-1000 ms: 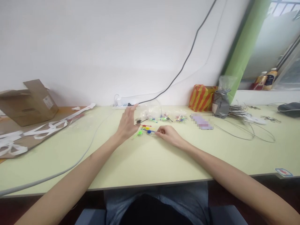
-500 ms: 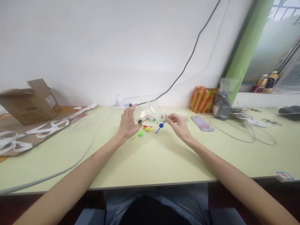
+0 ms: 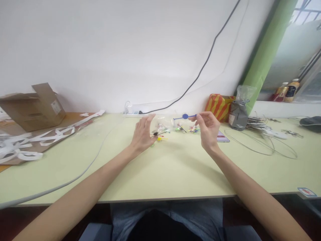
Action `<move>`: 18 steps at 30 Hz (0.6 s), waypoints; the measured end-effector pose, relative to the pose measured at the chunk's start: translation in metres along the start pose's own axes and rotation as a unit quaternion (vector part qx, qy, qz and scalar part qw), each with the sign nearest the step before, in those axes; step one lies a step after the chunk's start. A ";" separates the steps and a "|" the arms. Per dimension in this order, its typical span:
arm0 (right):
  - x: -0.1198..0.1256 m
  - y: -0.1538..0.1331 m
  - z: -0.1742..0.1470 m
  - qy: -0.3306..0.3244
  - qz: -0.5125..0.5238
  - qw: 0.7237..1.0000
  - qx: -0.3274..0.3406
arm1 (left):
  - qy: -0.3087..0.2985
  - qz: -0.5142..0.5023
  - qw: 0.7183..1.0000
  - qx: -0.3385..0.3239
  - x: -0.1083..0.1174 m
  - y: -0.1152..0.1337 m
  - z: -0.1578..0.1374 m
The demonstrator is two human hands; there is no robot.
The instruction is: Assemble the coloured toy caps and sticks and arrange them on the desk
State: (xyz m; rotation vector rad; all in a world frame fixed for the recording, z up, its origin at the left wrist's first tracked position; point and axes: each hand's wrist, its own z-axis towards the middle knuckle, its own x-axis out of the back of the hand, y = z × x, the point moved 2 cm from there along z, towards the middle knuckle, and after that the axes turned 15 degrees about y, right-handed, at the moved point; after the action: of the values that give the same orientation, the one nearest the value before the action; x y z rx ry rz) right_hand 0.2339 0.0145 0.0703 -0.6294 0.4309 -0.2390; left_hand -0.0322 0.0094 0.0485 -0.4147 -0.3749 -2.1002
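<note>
My right hand (image 3: 209,129) is raised over the table, thumb and fingers pinching one end of a blue plastic spinner arrow (image 3: 185,116), a thin bar with a round disc in its middle. To the left, my left hand (image 3: 142,132) has its upper fingers stretched out. A black spinner arrow (image 3: 155,133) sits at its thumb and appears gripped there; the exact contact is hidden. Beneath it lie a yellow spinner arrow (image 3: 159,139) and a partly covered green one (image 3: 152,145). Several more small coloured arrows (image 3: 194,129) lie beyond, near a clear plastic bag (image 3: 163,123).
A phone (image 3: 222,137) lies beside my right hand. Behind it stand a red-and-yellow striped bag (image 3: 218,105) and a grey bag (image 3: 237,115). Cables (image 3: 260,147) spread at right. A cardboard box (image 3: 27,112) and white straps (image 3: 57,135) are at left; a power strip (image 3: 132,114) is by the wall.
My right hand has lifted and moved right with the blue spinner arrow, which has turned from slanted to nearly level. My left hand has shifted slightly right along with the black arrow.
</note>
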 end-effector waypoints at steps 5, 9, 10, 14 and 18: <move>-0.005 -0.011 -0.010 -0.044 0.012 0.999 0.002 | -0.013 0.002 1.000 -0.012 -0.003 0.003 -0.003; -0.004 -0.010 -0.011 -0.055 -0.019 0.998 0.003 | -0.016 -0.020 0.999 -0.028 -0.003 0.006 -0.004; -0.004 -0.009 -0.011 -0.064 -0.026 0.998 0.002 | -0.016 -0.028 0.999 -0.034 -0.002 0.007 -0.004; -0.007 -0.009 -0.016 -0.120 -0.036 0.992 0.025 | -0.018 -0.044 0.998 -0.049 -0.002 0.012 -0.004; -0.012 -0.011 -0.027 -0.176 -0.032 0.982 0.057 | -0.020 -0.054 0.997 -0.059 -0.004 0.018 -0.006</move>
State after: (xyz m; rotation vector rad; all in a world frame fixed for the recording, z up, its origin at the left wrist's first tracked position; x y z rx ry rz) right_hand 0.2103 -0.0040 0.0611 -0.5595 0.0569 -0.2063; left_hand -0.0162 0.0005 0.0438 -0.5166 -0.3028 -2.2291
